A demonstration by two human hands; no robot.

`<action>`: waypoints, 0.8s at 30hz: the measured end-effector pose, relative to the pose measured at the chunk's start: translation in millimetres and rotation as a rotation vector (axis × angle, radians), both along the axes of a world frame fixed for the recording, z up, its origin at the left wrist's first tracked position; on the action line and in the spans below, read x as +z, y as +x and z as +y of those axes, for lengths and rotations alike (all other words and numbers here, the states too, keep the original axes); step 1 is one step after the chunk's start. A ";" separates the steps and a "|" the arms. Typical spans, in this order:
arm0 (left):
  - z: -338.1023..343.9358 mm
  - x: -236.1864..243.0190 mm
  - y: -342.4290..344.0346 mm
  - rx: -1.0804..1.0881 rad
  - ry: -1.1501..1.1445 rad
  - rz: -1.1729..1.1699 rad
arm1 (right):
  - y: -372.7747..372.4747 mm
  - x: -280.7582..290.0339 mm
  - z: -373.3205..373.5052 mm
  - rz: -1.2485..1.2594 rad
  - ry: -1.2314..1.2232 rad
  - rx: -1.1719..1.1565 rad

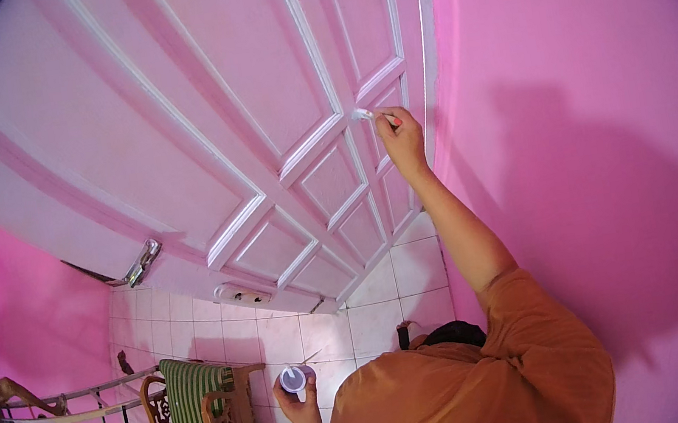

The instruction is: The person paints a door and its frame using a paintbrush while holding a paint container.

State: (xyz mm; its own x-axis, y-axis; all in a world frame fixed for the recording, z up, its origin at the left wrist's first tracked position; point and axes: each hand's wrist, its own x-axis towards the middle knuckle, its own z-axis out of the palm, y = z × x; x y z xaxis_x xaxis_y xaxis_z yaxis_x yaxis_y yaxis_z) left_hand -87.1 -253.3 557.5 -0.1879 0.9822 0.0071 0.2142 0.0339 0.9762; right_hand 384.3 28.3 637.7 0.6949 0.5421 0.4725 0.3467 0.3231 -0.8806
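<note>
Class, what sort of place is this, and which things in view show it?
Probably a room in a home: it has a panelled door, a wooden armchair with green-striped cushions, and a pale tiled floor.

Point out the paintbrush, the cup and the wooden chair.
Paintbrush [362,114]: head view, on its bristle end.
Cup [283,382]: head view, on its rim.
Wooden chair [196,401]: head view, on its green striped backrest.
</note>
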 end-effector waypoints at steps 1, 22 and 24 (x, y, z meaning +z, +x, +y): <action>0.4 0.0 1.9 0.006 -0.004 -0.019 | -4.7 11.0 -0.3 -0.014 0.028 0.035; 20.2 23.9 41.5 -0.046 -0.027 0.123 | 7.8 -8.6 2.6 0.096 0.012 0.031; 19.0 12.4 32.0 -0.033 -0.022 0.114 | 2.0 13.6 3.6 0.250 0.083 0.115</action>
